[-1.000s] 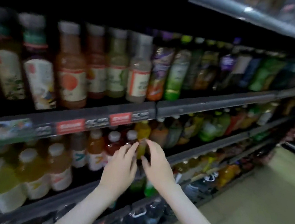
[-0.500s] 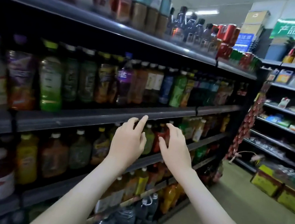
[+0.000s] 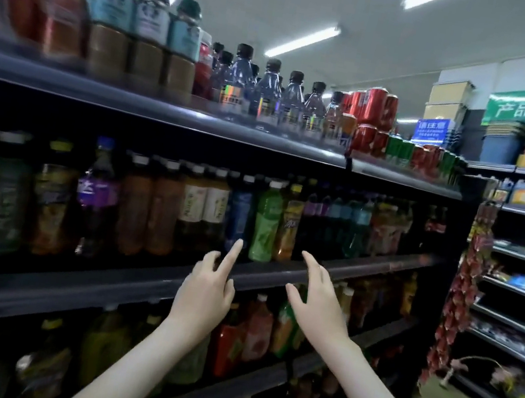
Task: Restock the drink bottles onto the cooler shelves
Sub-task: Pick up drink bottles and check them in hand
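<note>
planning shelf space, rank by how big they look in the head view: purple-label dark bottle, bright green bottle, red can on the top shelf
1. purple-label dark bottle, nearer the camera, so unsure
2. bright green bottle
3. red can, farther off

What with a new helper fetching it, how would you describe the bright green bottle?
Find the long dark drinks rack and the row directly under the clear bottles and red cans. Above the gap between the left hand and the right hand stands the bright green bottle. It is white-capped and vivid green all over, between a dark blue bottle and a yellow-labelled bottle.
</note>
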A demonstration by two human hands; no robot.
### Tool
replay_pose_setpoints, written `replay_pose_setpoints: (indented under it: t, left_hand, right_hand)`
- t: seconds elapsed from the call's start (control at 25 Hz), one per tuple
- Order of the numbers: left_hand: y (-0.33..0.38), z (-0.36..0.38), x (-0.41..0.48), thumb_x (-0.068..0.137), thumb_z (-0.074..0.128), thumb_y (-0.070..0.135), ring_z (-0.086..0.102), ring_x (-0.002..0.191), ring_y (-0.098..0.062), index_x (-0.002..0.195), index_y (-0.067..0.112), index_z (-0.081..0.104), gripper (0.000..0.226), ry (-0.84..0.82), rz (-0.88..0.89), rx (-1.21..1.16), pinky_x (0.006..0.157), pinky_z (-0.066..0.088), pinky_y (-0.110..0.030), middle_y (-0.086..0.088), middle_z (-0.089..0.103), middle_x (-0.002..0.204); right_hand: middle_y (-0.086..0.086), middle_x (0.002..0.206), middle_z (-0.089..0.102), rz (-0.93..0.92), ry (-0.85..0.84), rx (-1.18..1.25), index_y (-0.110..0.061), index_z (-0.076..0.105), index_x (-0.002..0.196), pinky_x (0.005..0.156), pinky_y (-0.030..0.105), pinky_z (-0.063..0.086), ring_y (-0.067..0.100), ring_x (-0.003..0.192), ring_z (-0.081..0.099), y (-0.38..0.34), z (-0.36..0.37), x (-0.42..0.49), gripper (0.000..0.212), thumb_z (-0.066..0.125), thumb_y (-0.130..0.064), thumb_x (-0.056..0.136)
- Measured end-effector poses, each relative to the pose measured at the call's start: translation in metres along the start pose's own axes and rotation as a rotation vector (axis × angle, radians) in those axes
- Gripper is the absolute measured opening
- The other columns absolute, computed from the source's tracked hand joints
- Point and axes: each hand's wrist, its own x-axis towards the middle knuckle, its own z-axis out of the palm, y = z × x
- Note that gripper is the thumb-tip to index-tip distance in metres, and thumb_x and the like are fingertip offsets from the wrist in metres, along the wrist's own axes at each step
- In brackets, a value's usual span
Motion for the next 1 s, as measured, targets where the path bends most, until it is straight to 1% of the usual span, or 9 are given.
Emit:
replay_pose_setpoints:
  t: [0.24,0.36,0.48,0.56,0.64,0.72,0.8,0.92,1.0]
  left_hand:
    - [0.041,0.100,0.111,0.097,0.044,0.027,0.038,0.124,-0.027,0.144,0.041,-0.018,0.080,-0.022,-0.065,0.063,0.081,0.052,-0.030,-0.013,0.025,0.147]
    - [0.041,0.140,0.150,0.094,0.050,0.026,0.036,0.130,-0.031,0.142,0.039,-0.027,0.091,0.104,-0.095,0.020,0.085,0.054,-0.033,-0.014,0.018,0.152]
    - [0.031,0.166,0.178,0.096,0.048,0.030,0.024,0.139,-0.031,0.134,0.039,-0.038,0.094,0.182,-0.184,0.067,0.093,0.047,-0.031,-0.013,0.004,0.156]
    - [0.034,0.184,0.189,0.096,0.047,0.025,0.025,0.138,-0.033,0.134,0.046,-0.032,0.091,0.171,-0.224,0.097,0.089,0.048,-0.033,-0.013,0.004,0.156]
    - [0.039,0.198,0.194,0.093,0.053,0.018,0.032,0.134,-0.037,0.140,0.049,-0.021,0.093,0.169,-0.209,0.192,0.076,0.054,-0.032,-0.018,0.008,0.156]
    - [0.039,0.211,0.195,0.082,0.067,0.010,0.045,0.125,-0.043,0.147,0.039,0.000,0.098,0.175,-0.208,0.259,0.058,0.056,-0.028,-0.026,0.020,0.152]
    - [0.037,0.221,0.193,0.079,0.071,0.008,0.047,0.122,-0.045,0.149,0.034,0.013,0.094,0.206,-0.219,0.287,0.053,0.055,-0.028,-0.027,0.021,0.151]
    - [0.043,0.228,0.189,0.088,0.061,0.014,0.029,0.136,-0.043,0.148,0.036,0.010,0.083,0.223,-0.239,0.281,0.083,0.052,-0.037,-0.021,0.009,0.156]
    - [0.048,0.228,0.186,0.087,0.063,0.016,0.021,0.139,-0.040,0.149,0.031,0.015,0.080,0.239,-0.194,0.288,0.101,0.042,-0.047,-0.020,0.011,0.155]
  right_hand:
    - [-0.003,0.157,0.018,0.038,-0.097,0.105,-0.040,0.001,0.150,0.088,0.024,0.039,0.019,0.137,0.034,0.104,-0.016,0.114,0.074,0.052,-0.029,0.098]
    - [0.001,0.157,0.021,0.060,-0.147,0.262,-0.042,-0.009,0.149,0.099,0.033,0.038,0.022,0.139,0.032,0.136,-0.003,0.168,0.089,0.059,-0.029,0.094]
    - [0.000,0.153,0.029,0.007,-0.228,0.447,-0.039,-0.015,0.149,0.101,0.027,0.034,0.022,0.137,0.036,0.152,0.018,0.217,0.104,0.068,-0.032,0.087]
    - [0.001,0.155,0.027,-0.082,-0.273,0.477,-0.041,-0.021,0.146,0.099,0.024,0.035,0.019,0.135,0.040,0.162,0.035,0.247,0.113,0.072,-0.035,0.083]
    - [0.003,0.158,0.021,-0.133,-0.322,0.460,-0.046,-0.032,0.138,0.097,0.027,0.040,0.021,0.132,0.044,0.166,0.053,0.268,0.120,0.073,-0.034,0.082]
    - [0.007,0.155,0.027,-0.161,-0.348,0.423,-0.041,-0.036,0.136,0.096,0.031,0.043,0.025,0.126,0.050,0.169,0.068,0.281,0.119,0.071,-0.030,0.085]
    - [0.009,0.149,0.036,-0.173,-0.331,0.465,-0.033,-0.028,0.145,0.097,0.032,0.042,0.026,0.124,0.051,0.175,0.081,0.289,0.115,0.070,-0.028,0.085]
    - [0.005,0.140,0.048,-0.178,-0.311,0.602,-0.020,0.004,0.151,0.095,0.024,0.040,0.022,0.124,0.050,0.187,0.089,0.295,0.097,0.072,-0.025,0.082]
    - [0.002,0.134,0.051,-0.176,-0.232,0.693,-0.024,0.015,0.146,0.096,0.029,0.044,0.020,0.121,0.052,0.196,0.084,0.292,0.089,0.074,-0.024,0.080]
